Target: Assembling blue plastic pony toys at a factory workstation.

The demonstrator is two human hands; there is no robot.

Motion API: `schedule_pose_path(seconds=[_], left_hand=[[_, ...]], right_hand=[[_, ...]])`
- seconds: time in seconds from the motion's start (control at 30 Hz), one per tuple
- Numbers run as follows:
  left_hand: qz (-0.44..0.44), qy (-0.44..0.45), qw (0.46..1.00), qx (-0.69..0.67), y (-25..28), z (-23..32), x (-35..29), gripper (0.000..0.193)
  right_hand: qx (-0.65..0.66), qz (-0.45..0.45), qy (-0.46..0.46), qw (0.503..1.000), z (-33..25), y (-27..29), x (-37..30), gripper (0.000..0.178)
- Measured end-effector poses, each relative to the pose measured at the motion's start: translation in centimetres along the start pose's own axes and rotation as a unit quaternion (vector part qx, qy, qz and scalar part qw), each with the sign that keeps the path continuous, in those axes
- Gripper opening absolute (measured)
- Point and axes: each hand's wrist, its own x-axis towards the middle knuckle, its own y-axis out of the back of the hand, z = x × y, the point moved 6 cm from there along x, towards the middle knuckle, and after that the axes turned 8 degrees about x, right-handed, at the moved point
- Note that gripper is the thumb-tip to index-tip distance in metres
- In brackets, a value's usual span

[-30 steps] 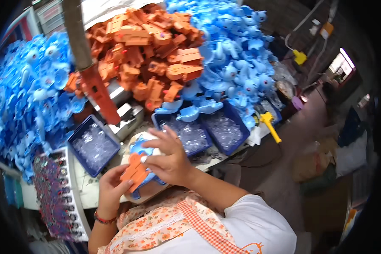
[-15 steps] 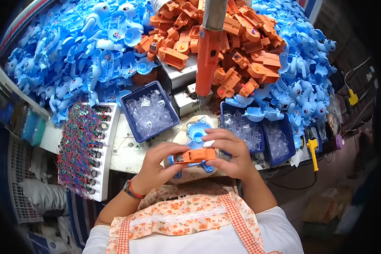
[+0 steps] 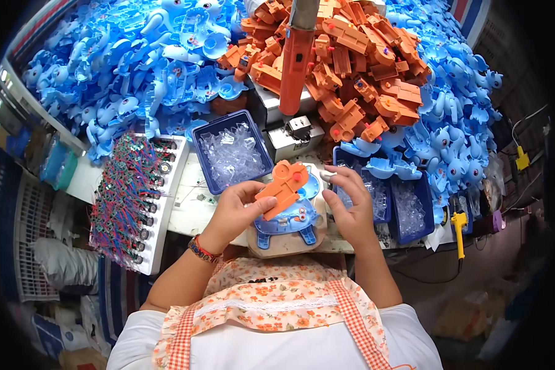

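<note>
White table top [image 3: 191, 213] peeks out between big heaps of toy bits. Blue bits [image 3: 142, 74] fill its far left side, orange bits [image 3: 364, 61] sit at the far middle, and more blue bits [image 3: 450, 123] fill the far right. They seem to be piled close so they are easy to grab.

By the near edge, a blue shell [image 3: 287, 225] lies on a flat board [image 3: 290, 248], perhaps so it sits steady. Above it, the left hand [image 3: 237, 206] pinches an orange piece [image 3: 283, 188] by its lower end, tilted, maybe to leave the rest free. The right hand [image 3: 354, 203] grips nothing I can see; its thumb and fingers are spread, just beside the board. Something small and pale is on one fingertip, but I cannot tell what.

The orange piece hides some of the shell, and the right hand hides some of the blue bin [image 3: 383, 213] behind it. Toward the left edge, wires [image 3: 126, 185] are too tangled to tell apart. The far heaps are cut off at the top.
</note>
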Motion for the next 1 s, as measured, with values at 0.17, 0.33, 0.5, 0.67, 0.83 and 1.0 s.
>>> schedule_pose_path(seconds=[0.17, 0.33, 0.5, 0.67, 0.83, 1.0], left_hand=[[-0.033, 0.018, 0.984, -0.176, -0.3, -0.3, -0.5, 0.036], [-0.072, 0.060, 0.952, -0.292, -2.1, 0.5, -2.0, 0.042], [0.003, -0.005, 0.991, -0.137, -1.7, 1.3, -2.7, 0.032], [0.146, -0.103, 0.969, 0.168, -0.9, 2.4, -3.2, 0.029], [0.210, -0.245, 0.870, 0.373, -2.2, 1.7, -2.8, 0.030], [0.200, -0.299, 0.813, 0.458, -3.6, 0.9, -2.7, 0.028]], right_hand=[[-0.010, 0.034, 0.037, 0.999, -1.4, -0.7, -0.2, 0.034], [0.042, 0.007, 0.048, 0.998, -1.9, -2.7, -0.2, 0.053], [0.127, 0.014, 0.044, 0.991, -2.6, -2.9, -0.8, 0.063], [-0.050, 0.019, 0.039, 0.998, -2.7, -1.3, -3.2, 0.052], [-0.142, 0.049, 0.039, 0.988, -2.1, 1.0, -6.0, 0.027], [-0.206, 0.052, 0.036, 0.977, -2.4, 3.6, -8.6, 0.021]])
